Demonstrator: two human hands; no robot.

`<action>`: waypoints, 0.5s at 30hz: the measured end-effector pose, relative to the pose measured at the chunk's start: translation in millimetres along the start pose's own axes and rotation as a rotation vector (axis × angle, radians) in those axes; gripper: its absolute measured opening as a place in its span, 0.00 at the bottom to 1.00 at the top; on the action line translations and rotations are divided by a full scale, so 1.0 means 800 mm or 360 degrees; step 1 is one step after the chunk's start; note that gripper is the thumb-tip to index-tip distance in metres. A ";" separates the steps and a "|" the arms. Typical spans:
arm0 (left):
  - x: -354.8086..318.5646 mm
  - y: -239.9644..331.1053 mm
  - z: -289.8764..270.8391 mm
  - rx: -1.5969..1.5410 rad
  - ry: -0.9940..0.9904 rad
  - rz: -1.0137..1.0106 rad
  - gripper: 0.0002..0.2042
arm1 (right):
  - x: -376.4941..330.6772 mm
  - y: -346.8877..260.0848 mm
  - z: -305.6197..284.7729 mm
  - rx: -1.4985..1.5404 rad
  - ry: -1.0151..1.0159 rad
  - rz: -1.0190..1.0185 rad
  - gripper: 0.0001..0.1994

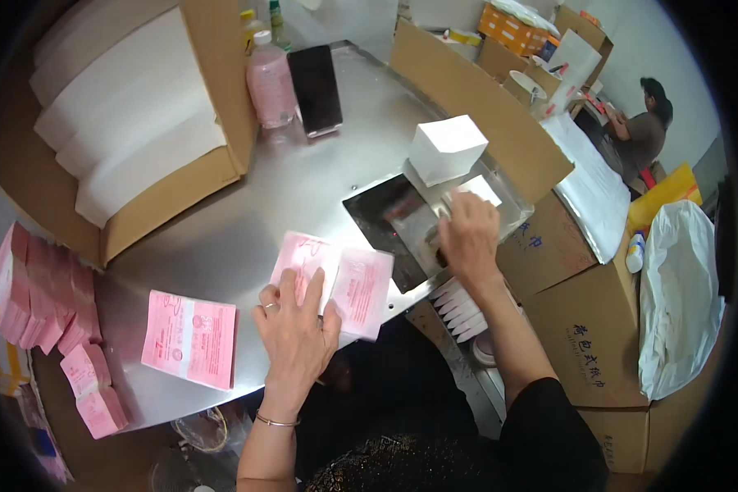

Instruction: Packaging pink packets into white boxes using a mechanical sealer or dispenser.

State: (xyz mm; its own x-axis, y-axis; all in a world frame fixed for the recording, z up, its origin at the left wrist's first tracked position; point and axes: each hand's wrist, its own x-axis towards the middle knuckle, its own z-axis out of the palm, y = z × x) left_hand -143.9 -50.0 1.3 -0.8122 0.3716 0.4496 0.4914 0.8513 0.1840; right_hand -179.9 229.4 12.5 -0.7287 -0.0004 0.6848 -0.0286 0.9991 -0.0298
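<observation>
My left hand (299,328) lies with its fingers spread on a flat pink printed packet (361,291), which has a pale band across its middle. To its left, a second pink packet (209,340) with a white band rests on the metal table. My right hand (471,238) is closed, fingers curled down, above the right side of a dark rectangular opening (381,221) in the tabletop. What its fingers hold is hidden and partly blurred. Just beyond that hand are a small white piece (478,190) and a white box-shaped block (448,149).
Stacks of pink packets (45,287) stand at the far left. An open carton (172,197) holds white sheets. A pink bottle (271,82) and a dark phone (316,90) stand at the back. Cartons (586,336) fill the right side; another person (644,131) sits beyond.
</observation>
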 end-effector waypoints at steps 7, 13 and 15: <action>0.015 0.029 -0.004 0.0079 -0.0299 -0.0105 0.30 | -0.018 0.072 0.048 -0.0114 -0.0127 0.0130 0.08; 0.026 0.008 0.002 -0.0020 -0.0026 0.0127 0.28 | -0.015 0.082 0.041 0.0091 -0.0179 0.0189 0.05; 0.021 0.021 -0.007 -0.0006 -0.0312 0.0033 0.24 | -0.013 0.095 0.038 0.0262 0.0058 0.0146 0.13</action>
State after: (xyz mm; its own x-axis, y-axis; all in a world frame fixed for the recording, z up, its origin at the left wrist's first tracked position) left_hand -147.4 -31.3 17.1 -0.8476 0.4543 0.2743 0.5093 0.8416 0.1798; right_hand -195.0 304.0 -18.8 -0.7082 0.0947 0.6996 -0.0770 0.9747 -0.2098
